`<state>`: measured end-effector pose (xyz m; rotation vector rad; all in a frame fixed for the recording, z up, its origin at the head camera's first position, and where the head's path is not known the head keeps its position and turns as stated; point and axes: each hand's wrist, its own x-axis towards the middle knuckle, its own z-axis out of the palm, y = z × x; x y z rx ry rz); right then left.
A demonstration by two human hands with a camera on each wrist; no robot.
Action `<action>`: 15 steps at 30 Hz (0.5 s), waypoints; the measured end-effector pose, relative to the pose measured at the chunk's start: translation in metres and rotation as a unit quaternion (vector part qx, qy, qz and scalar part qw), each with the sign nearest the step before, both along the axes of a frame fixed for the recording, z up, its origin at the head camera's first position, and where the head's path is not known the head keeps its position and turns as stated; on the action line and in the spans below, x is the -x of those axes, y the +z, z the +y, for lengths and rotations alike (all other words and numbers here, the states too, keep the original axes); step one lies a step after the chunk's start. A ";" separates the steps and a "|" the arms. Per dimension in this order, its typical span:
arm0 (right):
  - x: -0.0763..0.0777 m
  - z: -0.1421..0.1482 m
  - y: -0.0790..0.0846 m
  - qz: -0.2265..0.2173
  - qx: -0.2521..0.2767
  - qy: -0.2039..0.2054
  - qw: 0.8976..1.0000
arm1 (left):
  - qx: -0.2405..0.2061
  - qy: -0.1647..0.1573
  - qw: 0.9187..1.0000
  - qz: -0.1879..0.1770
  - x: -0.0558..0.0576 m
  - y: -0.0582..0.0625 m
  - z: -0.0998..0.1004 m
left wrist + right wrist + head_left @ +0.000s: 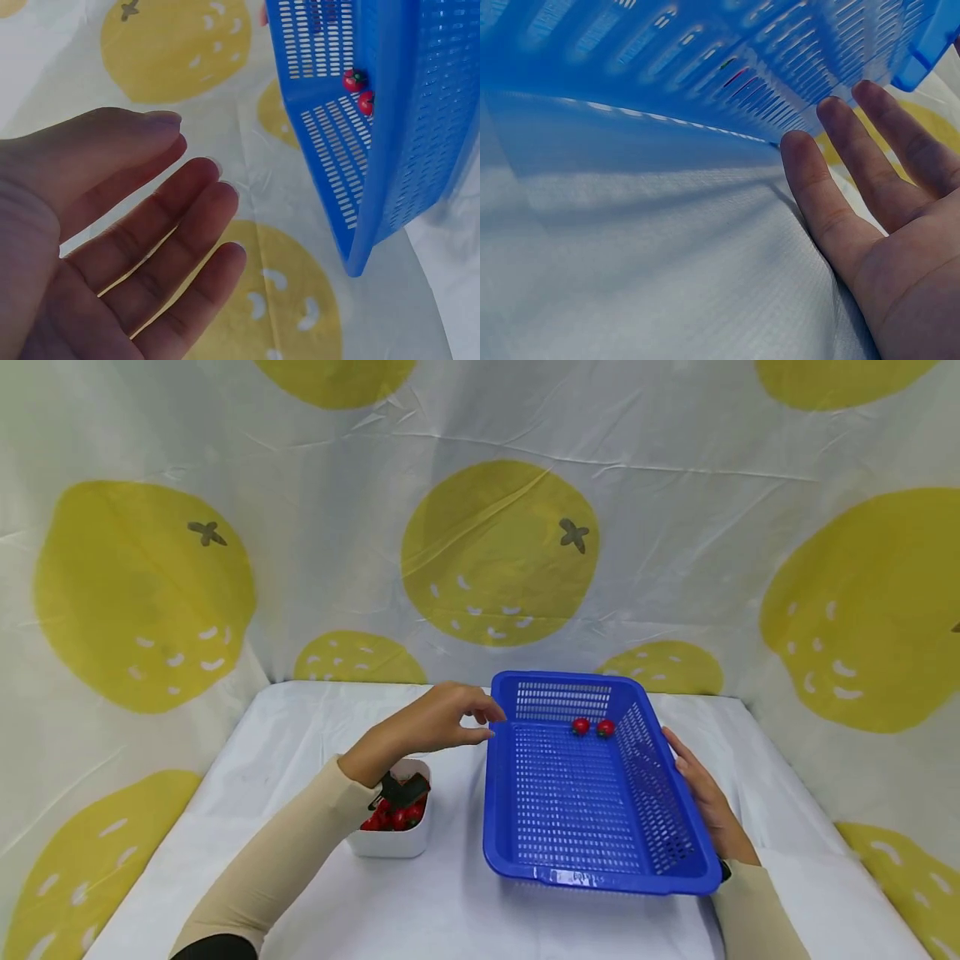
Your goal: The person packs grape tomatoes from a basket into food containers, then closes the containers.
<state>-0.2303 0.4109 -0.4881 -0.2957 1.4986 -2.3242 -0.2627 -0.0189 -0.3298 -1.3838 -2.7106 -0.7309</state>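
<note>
A blue perforated plastic basket (577,793) sits on the white-covered table. Two small red tomatoes (592,727) lie inside it near its far right corner; the left wrist view shows their green tops. My left hand (453,718) hovers by the basket's left rim with fingers loosely bent and nothing between them; in the left wrist view a gap separates it from the basket. My right hand (705,793) is along the outside of the right wall, its fingers (817,191) extended. Whether those fingertips touch the wall, I cannot tell.
A white box (393,843) holding several red tomatoes (397,814) stands left of the basket, partly hidden beneath my left wrist. White cloth (450,910) covers the table. Behind it hangs a curtain (675,527) printed with yellow fruit.
</note>
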 end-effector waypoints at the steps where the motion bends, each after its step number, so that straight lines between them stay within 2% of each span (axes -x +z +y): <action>1: 0.000 -0.001 -0.001 0.000 0.002 0.003 1.000 | -0.001 -0.004 1.000 0.001 0.003 0.001 0.003; 7: 0.002 -0.001 -0.002 0.010 0.019 0.015 1.000 | -0.012 -0.015 1.000 0.021 0.024 0.010 0.021; 12: 0.004 0.001 -0.003 0.020 0.046 0.030 0.998 | -0.018 -0.009 1.000 0.008 0.043 0.012 0.039; 15: 0.003 0.002 -0.003 0.020 0.038 0.022 0.999 | -0.015 0.003 1.000 -0.003 0.054 0.011 0.050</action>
